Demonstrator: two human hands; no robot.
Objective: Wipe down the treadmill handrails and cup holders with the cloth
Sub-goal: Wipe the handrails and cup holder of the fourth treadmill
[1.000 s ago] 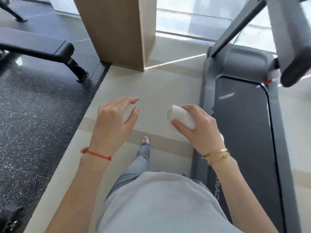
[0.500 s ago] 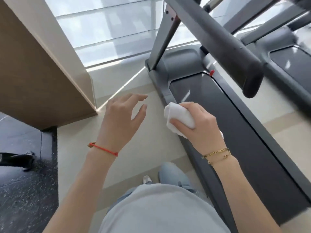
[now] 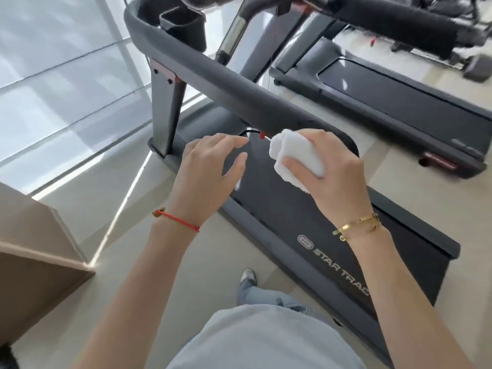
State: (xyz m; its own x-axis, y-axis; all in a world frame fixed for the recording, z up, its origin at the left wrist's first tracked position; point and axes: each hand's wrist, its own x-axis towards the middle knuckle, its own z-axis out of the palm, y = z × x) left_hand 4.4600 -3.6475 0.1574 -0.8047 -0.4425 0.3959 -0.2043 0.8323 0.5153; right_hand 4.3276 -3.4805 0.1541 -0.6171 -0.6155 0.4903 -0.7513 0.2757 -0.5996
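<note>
Right hand (image 3: 336, 169): fingers curled round folded white cloth (image 3: 296, 158), held just below near end of grey treadmill handrail (image 3: 213, 75); contact of cloth with rail not discernible. Left hand (image 3: 206, 177): fingers relaxed and spread, holding nothing, above treadmill deck edge. Black cup holder (image 3: 183, 25): at far end of handrail, well apart from cloth. Second treadmill (image 3: 399, 107): to the right.

Second treadmill (image 3: 394, 102): stood to the right, parallel.
Wooden cabinet (image 3: 32, 251): sat at lower left.
Window (image 3: 66, 83): ran along the left.
Floor (image 3: 165, 262): pale tile.
</note>
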